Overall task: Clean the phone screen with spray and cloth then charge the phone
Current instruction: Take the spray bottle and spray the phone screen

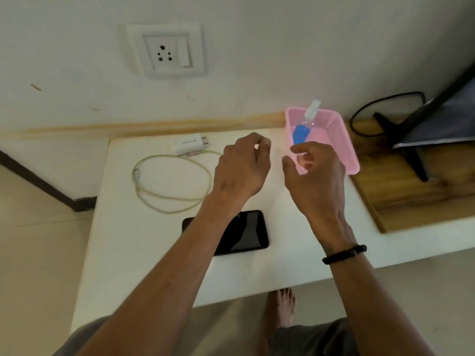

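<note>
A black phone point(250, 233) lies screen up on the white table point(154, 253), partly under my left forearm. A pink basket point(339, 140) at the back right holds a clear spray bottle point(309, 116) with a blue label and a white nozzle. A pink cloth seems to lie in the basket, mostly hidden. My left hand point(241, 170) hovers above the table's middle, fingers loosely curled, holding nothing. My right hand point(316, 176) is at the basket's near corner, fingers apart and empty. A white charger plug point(189, 145) with a looped pale cable point(174, 186) lies at the left.
A wall socket with a switch point(167, 52) is on the wall above the table. A wooden surface point(416, 191) at the right bears a black monitor stand point(401, 140) and a black cable. My bare foot point(281, 307) shows below the table's front edge.
</note>
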The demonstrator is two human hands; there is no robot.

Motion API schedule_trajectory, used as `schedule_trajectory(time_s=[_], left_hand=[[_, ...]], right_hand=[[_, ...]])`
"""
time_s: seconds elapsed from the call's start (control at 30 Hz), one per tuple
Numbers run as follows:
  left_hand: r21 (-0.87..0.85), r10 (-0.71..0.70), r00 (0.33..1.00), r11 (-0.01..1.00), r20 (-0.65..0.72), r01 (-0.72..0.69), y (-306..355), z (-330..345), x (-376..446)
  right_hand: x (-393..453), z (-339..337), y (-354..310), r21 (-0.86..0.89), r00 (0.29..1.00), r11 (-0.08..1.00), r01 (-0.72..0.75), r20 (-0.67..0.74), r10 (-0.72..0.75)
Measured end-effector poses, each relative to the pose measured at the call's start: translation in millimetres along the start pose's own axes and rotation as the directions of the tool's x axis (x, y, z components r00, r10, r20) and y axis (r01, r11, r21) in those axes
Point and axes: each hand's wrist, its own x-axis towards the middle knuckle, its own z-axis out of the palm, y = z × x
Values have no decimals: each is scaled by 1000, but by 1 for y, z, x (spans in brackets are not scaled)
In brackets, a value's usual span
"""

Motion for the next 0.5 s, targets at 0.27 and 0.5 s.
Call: schedule_trajectory(time_s=[0.27,0.5], left_hand=[[-14,-80,996,997,47,81,-7,10,3],[-6,-105,991,994,79,105,-4,20,3]], right_hand=[[77,22,51,-68,987,993,-99,122,107],[74,32,86,-258,977,966,34,211,22]])
